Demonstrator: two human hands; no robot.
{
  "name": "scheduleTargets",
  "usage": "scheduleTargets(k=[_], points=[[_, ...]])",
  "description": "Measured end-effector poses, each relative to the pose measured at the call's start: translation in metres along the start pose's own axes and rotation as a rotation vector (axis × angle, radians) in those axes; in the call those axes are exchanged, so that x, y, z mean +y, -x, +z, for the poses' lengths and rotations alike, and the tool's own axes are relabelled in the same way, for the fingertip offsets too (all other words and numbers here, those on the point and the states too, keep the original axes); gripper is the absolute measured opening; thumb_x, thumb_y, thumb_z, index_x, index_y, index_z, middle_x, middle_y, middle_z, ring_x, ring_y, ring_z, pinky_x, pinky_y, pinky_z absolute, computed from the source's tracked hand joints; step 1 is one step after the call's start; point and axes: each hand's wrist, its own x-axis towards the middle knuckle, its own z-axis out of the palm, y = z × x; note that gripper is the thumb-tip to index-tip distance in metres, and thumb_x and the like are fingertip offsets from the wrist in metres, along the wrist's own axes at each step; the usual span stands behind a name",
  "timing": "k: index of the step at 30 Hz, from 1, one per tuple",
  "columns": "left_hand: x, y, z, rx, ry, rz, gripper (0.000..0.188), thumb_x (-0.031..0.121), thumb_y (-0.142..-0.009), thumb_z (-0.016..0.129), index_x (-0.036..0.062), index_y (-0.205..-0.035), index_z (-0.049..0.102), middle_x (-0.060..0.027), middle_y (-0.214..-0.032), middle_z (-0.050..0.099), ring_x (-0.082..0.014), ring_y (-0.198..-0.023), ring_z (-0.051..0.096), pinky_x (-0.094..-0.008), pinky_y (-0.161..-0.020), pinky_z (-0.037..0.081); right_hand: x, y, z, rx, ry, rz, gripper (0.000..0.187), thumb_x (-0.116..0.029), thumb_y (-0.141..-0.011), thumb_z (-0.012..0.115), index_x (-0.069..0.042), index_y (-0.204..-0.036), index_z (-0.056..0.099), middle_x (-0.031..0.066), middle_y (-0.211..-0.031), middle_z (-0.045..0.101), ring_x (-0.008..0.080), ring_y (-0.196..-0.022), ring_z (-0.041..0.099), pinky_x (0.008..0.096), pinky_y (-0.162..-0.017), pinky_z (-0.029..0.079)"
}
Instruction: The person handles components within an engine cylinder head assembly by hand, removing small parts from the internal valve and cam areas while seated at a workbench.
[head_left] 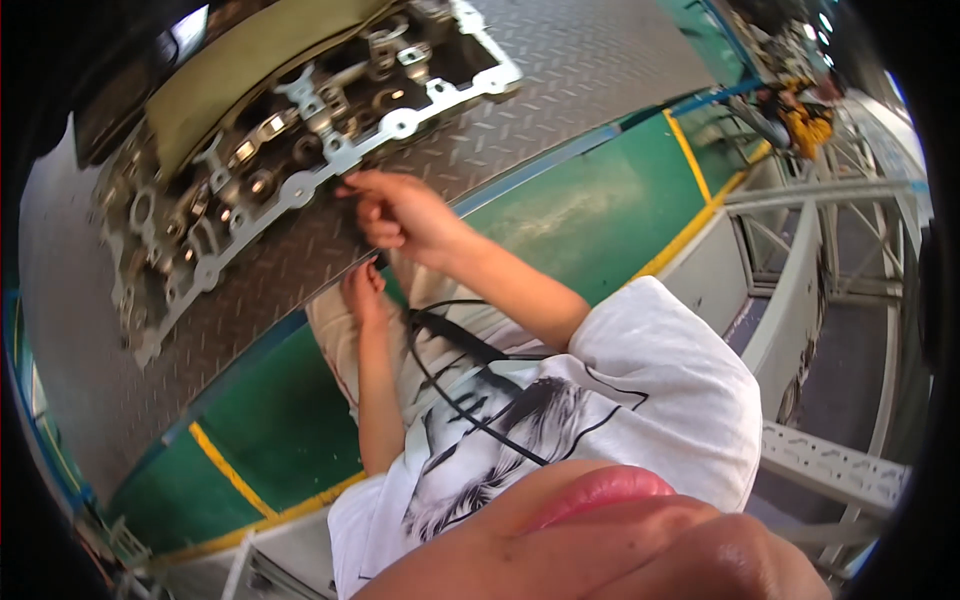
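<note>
An engine cylinder head [300,190] with a bright machined rim and several dark recesses lies on a dark, tread-patterned metal bench top [480,140]. My right hand [405,218] is at the near side of its rim, with the index finger and thumb pinched together and the other fingers curled. Whatever is in that pinch, if anything, is too small to make out. Lower down, my left hand [363,290] is at the bench's near edge with its fingers bent inward. What it holds, if anything, is hidden.
An olive-coloured curved panel [240,70] covers the far side of the cylinder head. A black cable [430,365] hangs across my front. Behind me are grey metal frames [790,300] and a green floor with yellow lines. A person in yellow [805,125] is off at the far right.
</note>
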Motion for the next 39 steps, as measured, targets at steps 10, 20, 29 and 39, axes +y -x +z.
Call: scheduleTargets(k=[10, 20, 29, 39], points=[[0.007, 0.007, 0.017, 0.002, 0.033, -0.030, 0.014, 0.014, -0.088, 0.057, 0.0007, -0.084, 0.056, 0.0020, -0.062, 0.036, -0.0077, -0.050, 0.033, -0.0229, -0.045, 0.025, -0.008, 0.004, -0.001, 0.027, -0.039, 0.020, 0.028, -0.025, -0.090, 0.049, 0.002, -0.095, 0.052, -0.0013, -0.055, 0.037, 0.0075, -0.042, 0.027, 0.0221, -0.039, 0.021], [0.008, 0.004, 0.015, 0.000, 0.047, -0.021, 0.012, 0.014, -0.085, 0.060, 0.0029, -0.084, 0.057, 0.0024, -0.060, 0.040, -0.0067, -0.048, 0.036, -0.0213, -0.044, 0.027, -0.005, 0.003, -0.003, -0.002, -0.079, 0.008, 0.025, -0.022, -0.088, 0.051, 0.002, -0.097, 0.053, -0.0026, -0.055, 0.038, 0.0067, -0.043, 0.028, 0.0213, -0.039, 0.021], [0.000, 0.001, 0.009, -0.007, 0.131, 0.002, 0.012, 0.013, -0.086, 0.059, 0.0015, -0.084, 0.057, 0.0021, -0.061, 0.042, -0.0062, -0.049, 0.037, -0.0208, -0.044, 0.027, -0.006, 0.014, 0.002, 0.090, 0.015, 0.009, 0.028, -0.025, -0.089, 0.054, 0.001, -0.098, 0.059, -0.0029, -0.056, 0.041, 0.0067, -0.043, 0.031, 0.0209, -0.038, 0.023], [-0.001, 0.000, 0.008, 0.007, 0.142, 0.011, 0.013, 0.014, -0.086, 0.059, 0.0022, -0.082, 0.057, 0.0027, -0.059, 0.040, -0.0062, -0.049, 0.036, -0.0214, -0.044, 0.027, -0.002, 0.008, 0.004, 0.038, -0.073, -0.019, 0.026, -0.023, -0.089, 0.051, 0.002, -0.093, 0.057, -0.0024, -0.057, 0.041, 0.0070, -0.044, 0.031, 0.0213, -0.040, 0.024]])
